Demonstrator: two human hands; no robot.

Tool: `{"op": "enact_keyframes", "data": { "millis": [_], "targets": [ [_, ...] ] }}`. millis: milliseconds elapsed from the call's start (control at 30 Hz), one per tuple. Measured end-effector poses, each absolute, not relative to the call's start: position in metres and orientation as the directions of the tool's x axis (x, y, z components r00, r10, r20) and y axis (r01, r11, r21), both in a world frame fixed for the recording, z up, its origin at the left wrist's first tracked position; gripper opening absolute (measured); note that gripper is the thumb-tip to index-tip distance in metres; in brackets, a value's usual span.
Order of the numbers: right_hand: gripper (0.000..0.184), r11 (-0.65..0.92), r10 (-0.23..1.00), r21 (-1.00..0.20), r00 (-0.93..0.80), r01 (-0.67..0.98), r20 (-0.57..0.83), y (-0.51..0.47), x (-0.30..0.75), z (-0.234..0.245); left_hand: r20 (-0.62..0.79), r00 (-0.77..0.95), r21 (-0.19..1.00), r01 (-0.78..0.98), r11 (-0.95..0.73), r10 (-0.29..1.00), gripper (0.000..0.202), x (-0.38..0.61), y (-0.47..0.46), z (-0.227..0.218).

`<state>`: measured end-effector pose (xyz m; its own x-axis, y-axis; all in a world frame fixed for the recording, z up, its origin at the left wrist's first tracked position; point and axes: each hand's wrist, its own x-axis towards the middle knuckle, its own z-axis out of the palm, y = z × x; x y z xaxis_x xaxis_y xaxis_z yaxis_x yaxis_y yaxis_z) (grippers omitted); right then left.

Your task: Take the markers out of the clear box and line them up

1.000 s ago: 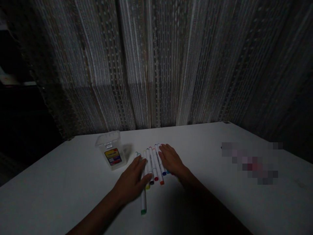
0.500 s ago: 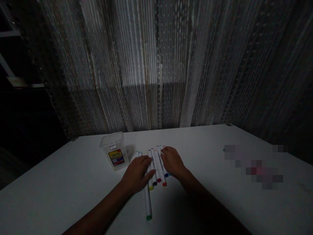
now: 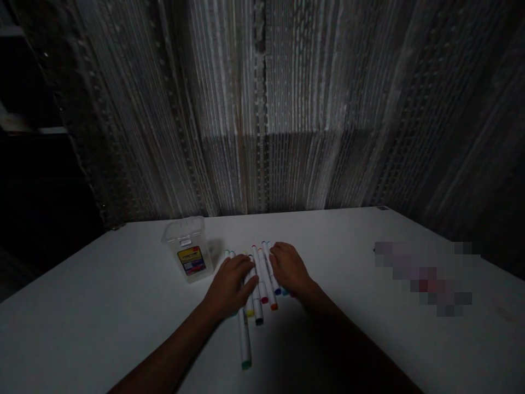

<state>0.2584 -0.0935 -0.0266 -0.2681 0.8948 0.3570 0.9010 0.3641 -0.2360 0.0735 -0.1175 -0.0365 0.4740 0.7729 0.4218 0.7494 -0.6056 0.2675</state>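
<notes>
Several white markers with coloured ends lie side by side on the table, among them a green-ended marker point(image 3: 245, 345), a black-ended marker point(image 3: 257, 306) and an orange-ended marker point(image 3: 268, 284). My left hand point(image 3: 232, 282) lies over the left part of the row, open, its thumb apart from its fingers and touching the markers near the black-ended one. On the right part rests my right hand point(image 3: 289, 268), open with bent fingers over the markers' far ends. Blue and red ends show beside and below it. Both palms hide parts of the markers. The green-ended marker sticks out nearest me.
A clear plastic box point(image 3: 207, 260) with a yellow and blue label point(image 3: 191, 260) stands left of the markers. The white table point(image 3: 348, 241) ends at a hanging string curtain point(image 3: 262, 109). Something pixelated point(image 3: 426, 279) lies at the right. The room is dim.
The black-ended marker has slid toward me, past its neighbours. Both hands stay on the row. The view has shifted slightly.
</notes>
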Motion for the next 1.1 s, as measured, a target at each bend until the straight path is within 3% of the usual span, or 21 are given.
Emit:
{"op": "enact_keyframes", "data": {
  "millis": [167, 333, 533, 633, 767, 933, 1100],
  "targets": [
    [0.032, 0.392, 0.902, -0.225, -0.325, 0.892, 0.285, -0.095, 0.258, -0.026, 0.383, 0.485, 0.245, 0.768, -0.592, 0.787, 0.04, 0.072, -0.117, -0.038],
    [0.03, 0.382, 0.901, -0.245, -0.301, 0.891, 0.312, -0.098, 0.254, -0.022, 0.381, 0.511, 0.285, 0.728, -0.624, 0.77, 0.034, 0.072, -0.117, -0.035],
    [0.031, 0.453, 0.877, -0.243, -0.38, 0.858, 0.293, -0.101, 0.25, -0.024, 0.327, 0.543, 0.254, 0.738, -0.625, 0.773, 0.047, 0.074, -0.118, -0.035],
    [0.028, 0.48, 0.859, -0.253, -0.39, 0.84, 0.332, -0.101, 0.25, -0.023, 0.315, 0.571, 0.288, 0.703, -0.65, 0.758, 0.037, 0.073, -0.119, -0.034],
    [0.028, 0.459, 0.859, -0.282, -0.34, 0.843, 0.382, -0.099, 0.251, -0.023, 0.4, 0.556, 0.345, 0.645, -0.682, 0.728, 0.03, 0.071, -0.117, -0.037],
    [0.027, 0.428, 0.885, -0.271, -0.34, 0.862, 0.318, -0.1, 0.251, -0.026, 0.457, 0.527, 0.359, 0.628, -0.691, 0.717, 0.025, 0.072, -0.119, -0.036],
    [0.026, 0.408, 0.887, -0.263, -0.311, 0.874, 0.341, -0.101, 0.25, -0.023, 0.692, 0.369, 0.463, 0.432, -0.774, 0.62, 0.023, 0.075, -0.149, 0.008]
  ]
}}
